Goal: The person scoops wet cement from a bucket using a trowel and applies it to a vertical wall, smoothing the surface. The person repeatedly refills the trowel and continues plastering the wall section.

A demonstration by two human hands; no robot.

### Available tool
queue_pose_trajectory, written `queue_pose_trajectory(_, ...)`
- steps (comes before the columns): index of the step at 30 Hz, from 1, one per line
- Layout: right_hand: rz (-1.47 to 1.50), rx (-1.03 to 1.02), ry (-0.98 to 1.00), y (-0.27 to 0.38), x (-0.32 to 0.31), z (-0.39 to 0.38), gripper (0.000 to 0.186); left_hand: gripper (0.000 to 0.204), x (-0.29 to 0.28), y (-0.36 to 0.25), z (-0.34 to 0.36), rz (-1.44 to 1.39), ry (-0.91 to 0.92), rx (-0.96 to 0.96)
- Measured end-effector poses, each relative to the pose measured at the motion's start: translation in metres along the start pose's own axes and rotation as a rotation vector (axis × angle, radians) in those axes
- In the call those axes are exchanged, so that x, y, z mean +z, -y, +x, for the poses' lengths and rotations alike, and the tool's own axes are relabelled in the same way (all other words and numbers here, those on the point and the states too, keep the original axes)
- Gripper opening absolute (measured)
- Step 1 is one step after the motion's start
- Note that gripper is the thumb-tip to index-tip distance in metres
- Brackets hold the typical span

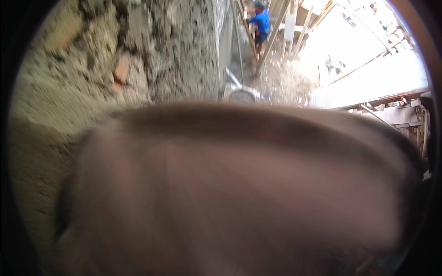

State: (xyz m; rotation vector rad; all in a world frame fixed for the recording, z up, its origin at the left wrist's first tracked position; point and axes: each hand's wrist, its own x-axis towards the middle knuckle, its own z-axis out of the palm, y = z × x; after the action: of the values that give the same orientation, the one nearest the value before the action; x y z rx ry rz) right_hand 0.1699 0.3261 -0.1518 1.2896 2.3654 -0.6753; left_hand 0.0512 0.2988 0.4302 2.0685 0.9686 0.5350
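Observation:
A large, motion-smeared shape [239, 193] fills the lower half of the head view, very close to the lens. It looks like part of a bare hand or arm, but its fingers cannot be made out. Whether it belongs to my left or my right side is unclear. Anything held in it or lying behind it is hidden. Beyond its upper left edge rises a rough wall of grey mortar [179, 50], with a patch of exposed reddish brick [121, 72].
Farther off, a person in a blue top [261, 20] is among slanted wooden poles [274, 39]. Below them, a frame with a dark round opening [241, 95] lies on the littered ground. At right are a bright pale surface [368, 83] and timber framing [405, 116].

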Motion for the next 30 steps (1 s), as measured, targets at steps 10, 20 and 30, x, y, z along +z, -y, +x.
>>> queue_pose_trajectory(10, 0.074, 0.105, 0.016, -0.001, -0.025, -0.004, 0.035, 0.02, 0.041, -0.025, -0.05, -0.025, -0.252, 0.154)
queue_pose_trajectory(20, 0.065, 0.093, 0.053, -0.011, 0.001, -0.014, 0.04, 0.025, 0.05, -0.029, -0.047, -0.233, -0.54, 0.213)
queue_pose_trajectory(30, 0.383, 0.098, 0.048, -0.018, 0.043, 0.034, 0.041, 0.03, 0.251, 0.257, -0.171, -0.328, -0.766, -0.828)
